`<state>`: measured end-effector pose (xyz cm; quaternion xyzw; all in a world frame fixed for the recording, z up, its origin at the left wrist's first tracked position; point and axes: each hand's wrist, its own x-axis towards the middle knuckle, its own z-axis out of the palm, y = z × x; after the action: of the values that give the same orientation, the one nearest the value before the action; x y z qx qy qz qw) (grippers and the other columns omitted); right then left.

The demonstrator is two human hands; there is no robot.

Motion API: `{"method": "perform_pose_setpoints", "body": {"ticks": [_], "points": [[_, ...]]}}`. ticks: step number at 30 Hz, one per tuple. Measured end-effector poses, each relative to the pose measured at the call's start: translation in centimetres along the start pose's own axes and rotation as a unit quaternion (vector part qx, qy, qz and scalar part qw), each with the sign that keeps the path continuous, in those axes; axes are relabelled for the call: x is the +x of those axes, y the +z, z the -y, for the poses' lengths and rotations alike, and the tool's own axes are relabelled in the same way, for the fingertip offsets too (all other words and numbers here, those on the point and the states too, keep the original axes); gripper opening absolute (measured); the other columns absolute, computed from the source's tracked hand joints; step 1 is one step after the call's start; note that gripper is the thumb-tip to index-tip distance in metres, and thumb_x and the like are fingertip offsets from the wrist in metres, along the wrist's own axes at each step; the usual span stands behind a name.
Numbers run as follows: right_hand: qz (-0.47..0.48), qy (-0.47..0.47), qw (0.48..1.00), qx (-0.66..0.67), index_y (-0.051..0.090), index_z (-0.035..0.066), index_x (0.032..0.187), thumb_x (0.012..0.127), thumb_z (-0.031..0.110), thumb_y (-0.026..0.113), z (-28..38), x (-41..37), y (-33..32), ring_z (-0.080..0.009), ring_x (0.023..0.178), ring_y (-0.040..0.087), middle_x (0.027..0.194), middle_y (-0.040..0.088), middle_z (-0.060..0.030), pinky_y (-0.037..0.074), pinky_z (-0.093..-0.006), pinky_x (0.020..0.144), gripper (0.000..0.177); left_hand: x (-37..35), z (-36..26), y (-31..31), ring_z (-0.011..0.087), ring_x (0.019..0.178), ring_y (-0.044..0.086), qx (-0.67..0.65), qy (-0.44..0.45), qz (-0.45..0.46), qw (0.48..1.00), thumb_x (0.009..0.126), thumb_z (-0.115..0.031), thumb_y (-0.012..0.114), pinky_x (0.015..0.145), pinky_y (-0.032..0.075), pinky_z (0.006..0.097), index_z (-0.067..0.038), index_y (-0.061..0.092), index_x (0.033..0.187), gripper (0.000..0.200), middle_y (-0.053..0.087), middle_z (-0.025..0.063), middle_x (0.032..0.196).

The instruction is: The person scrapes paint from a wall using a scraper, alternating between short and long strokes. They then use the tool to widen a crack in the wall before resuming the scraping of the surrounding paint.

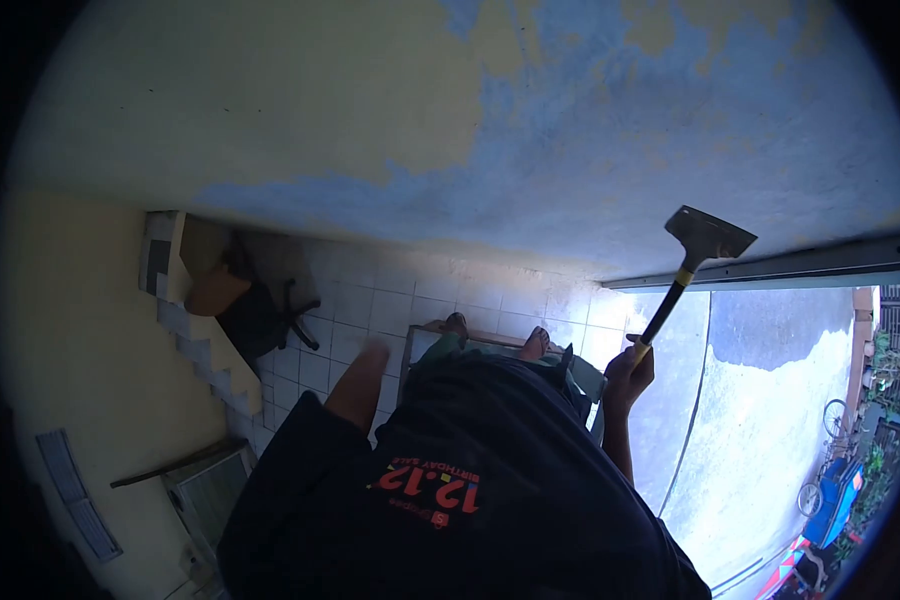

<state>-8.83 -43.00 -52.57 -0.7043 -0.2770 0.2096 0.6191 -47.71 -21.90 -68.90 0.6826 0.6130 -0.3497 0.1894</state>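
Observation:
My right hand (pixel 628 376) is wrapped round the lower handle of a long-handled scraper (pixel 676 292). Its wide, dark blade (pixel 712 238) points up in front of the wall (pixel 590 170), where yellowish paint has come off in patches and bluish areas show. Lower and to the left, my left hand (pixel 372 356) hangs beside my body above the tiled floor. Motion smears it, and its fingers cannot be made out. My dark shirt (pixel 530 450) with red print fills the lower middle of the view.
My bare feet (pixel 536 342) are on a raised frame (pixel 490 338) above white floor tiles (pixel 350 300). Left are a dark office chair (pixel 260 315) and steps (pixel 205 340). A doorway on the right opens on bright paving (pixel 770 420), with a bicycle (pixel 832 415) outside.

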Motion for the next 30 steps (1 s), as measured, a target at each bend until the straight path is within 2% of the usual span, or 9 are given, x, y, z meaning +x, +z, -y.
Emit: {"method": "perform_pose_setpoints", "body": {"ticks": [5,10,16,18,22,23,24,26,30], "points": [[-0.043,0.003,0.999,0.002,0.058,-0.002,0.108,0.101,0.041,0.054,0.7,0.0,0.7,-0.0043,0.045,0.045,0.054,0.047,0.0036,0.034,-0.0223,0.043,0.044,-2.5,13.2,21.0,0.0283,0.118,0.061,-0.464,-0.063,0.483,0.74,0.087,-0.038,0.068,0.103,0.043,0.0432,-0.013,0.072,0.116,0.038,0.069,0.0091,0.12],[-0.043,-0.001,0.998,0.041,0.056,-0.002,0.11,0.102,0.042,0.052,1.8,0.0,2.2,-0.005,0.042,0.043,0.053,0.045,0.0033,0.03,-0.0225,0.04,0.045,-6.0,8.2,14.9,0.0346,0.107,0.065,-0.232,0.102,0.004,0.967,0.095,-0.025,0.055,0.093,0.051,0.0472,-0.007,0.064,0.118,0.03,0.07,0.0161,0.112],[-0.043,0.027,0.998,0.023,0.054,0.004,0.117,0.104,0.043,0.047,4.1,-0.9,3.9,-0.0047,0.042,0.04,0.053,0.044,0.0037,0.027,-0.0213,0.039,0.042,2.9,4.1,7.5,0.038,0.102,0.066,-0.41,0.307,-0.263,0.818,0.08,-0.034,0.071,0.087,0.053,0.044,-0.012,0.045,0.141,0.069,0.064,0.0215,0.115],[-0.047,0.01,0.998,0.03,0.054,0.003,0.118,0.104,0.042,0.046,3.9,-1.1,4.6,-0.005,0.041,0.04,0.053,0.044,0.0034,0.028,-0.0213,0.039,0.042,1.0,3.6,0.8,0.0376,0.104,0.065,-0.609,0.248,0.07,0.751,0.078,-0.035,0.075,0.091,0.052,0.0418,-0.012,0.039,0.146,0.08,0.063,0.0226,0.118],[-0.064,0.031,0.995,0.076,0.052,0.003,0.121,0.103,0.042,0.048,4.3,-2.4,6.9,-0.0053,0.042,0.041,0.053,0.045,0.0023,0.031,-0.0223,0.039,0.043,3.6,4.4,0.3,0.0331,0.107,0.065,-0.774,0.113,0.293,0.55,0.079,-0.041,0.075,0.094,0.051,0.0421,-0.011,0.048,0.142,0.075,0.064,0.0196,0.121],[-0.06,0.056,0.992,0.091,0.051,0.003,0.123,0.103,0.041,0.049,4.6,-3.0,7.1,-0.0055,0.042,0.042,0.053,0.045,0.002,0.033,-0.0227,0.04,0.043,7.4,4.6,4.9,0.033,0.11,0.064,-0.452,0.161,0.228,0.847,0.081,-0.041,0.073,0.095,0.05,0.0443,-0.013,0.055,0.136,0.065,0.064,0.0181,0.124],[-0.058,0.053,0.993,0.092,0.051,0.003,0.123,0.103,0.041,0.049,4.8,-3.2,6.9,-0.0055,0.042,0.042,0.053,0.045,0.002,0.033,-0.0227,0.04,0.043,9.2,4.7,7.3,0.033,0.114,0.063,-0.041,0.173,0.115,0.977,0.083,-0.042,0.07,0.097,0.049,0.0465,-0.014,0.062,0.131,0.055,0.063,0.0166,0.127],[-0.067,0.062,0.992,0.086,0.051,0.003,0.124,0.103,0.039,0.048,4.6,-4.1,7.4,-0.006,0.042,0.042,0.053,0.045,0.0017,0.033,-0.0229,0.04,0.042,7.6,6.4,7.8,0.0297,0.109,0.066,-0.311,0.298,0.076,0.899,0.086,-0.051,0.06,0.093,0.051,0.043,-0.009,0.071,0.114,0.052,0.068,0.0149,0.12],[-0.07,0.063,0.993,0.069,0.051,0.002,0.124,0.103,0.037,0.049,4.5,-5.3,7.8,-0.0064,0.04,0.042,0.051,0.044,0.0021,0.032,-0.0222,0.037,0.041,4.7,7.1,10.5,0.0279,0.111,0.065,-0.1,0.092,0.09,0.987,0.079,-0.052,0.068,0.097,0.05,0.0441,-0.013,0.072,0.115,0.053,0.068,0.0142,0.121]]}}
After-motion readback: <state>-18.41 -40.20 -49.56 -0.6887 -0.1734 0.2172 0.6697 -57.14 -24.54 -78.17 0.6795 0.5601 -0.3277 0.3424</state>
